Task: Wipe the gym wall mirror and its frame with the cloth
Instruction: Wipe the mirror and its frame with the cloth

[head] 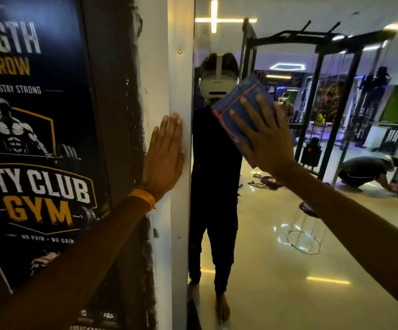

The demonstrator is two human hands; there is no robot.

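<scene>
Left wall: dark blue printed poster (pixel 33 163) lettered CITY CLUB GYM, beside scuffed dark-painted plaster (pixel 121 115). Right: glossy cream tiled floor (pixel 276 270), black steel cable rack (pixel 310 103), cross-shaped glowing ceiling light (pixel 214 19), chrome-framed round stool (pixel 307 209).

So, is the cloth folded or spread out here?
Folded: the blue cloth forms a compact, straight-edged rectangle under the right hand, which presses it flat against the mirror; no loose fabric hangs.

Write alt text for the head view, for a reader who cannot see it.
The right hand presses a folded blue cloth with red stitching flat against the gym wall mirror, while the left hand rests open on the mirror's white frame. A dark City Club Gym poster hangs to the left.
</scene>
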